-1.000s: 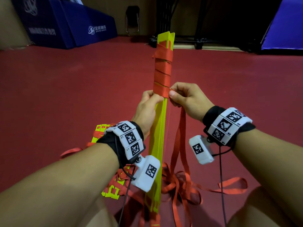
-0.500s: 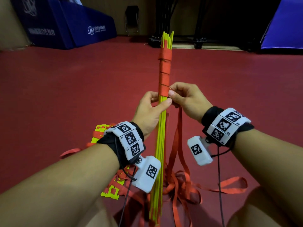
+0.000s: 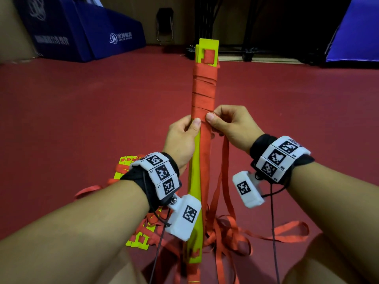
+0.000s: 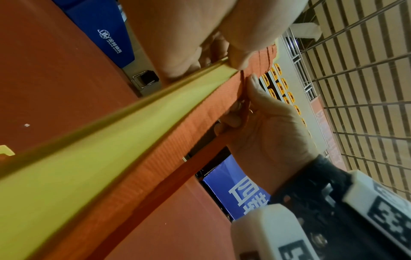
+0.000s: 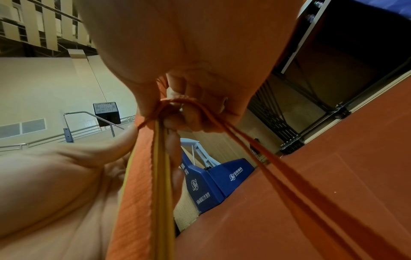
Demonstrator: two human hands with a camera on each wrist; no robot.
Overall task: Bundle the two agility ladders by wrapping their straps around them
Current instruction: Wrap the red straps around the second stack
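First agility ladder partly bound; second still loose on the floor.

Left hand [image 3: 181,138] grips the upright yellow rung stack [image 3: 193,171] just below its orange strap wraps [image 3: 204,93]; right hand [image 3: 231,124] pinches the strap [image 3: 224,160] at the lowest wrap. Much strap trails down. The second ladder [image 3: 139,236] lies unwrapped.

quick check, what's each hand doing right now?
Left hand: closed, holding the yellow ladder bundle just below the wraps.
Right hand: closed, pinching the orange strap against the bundle.
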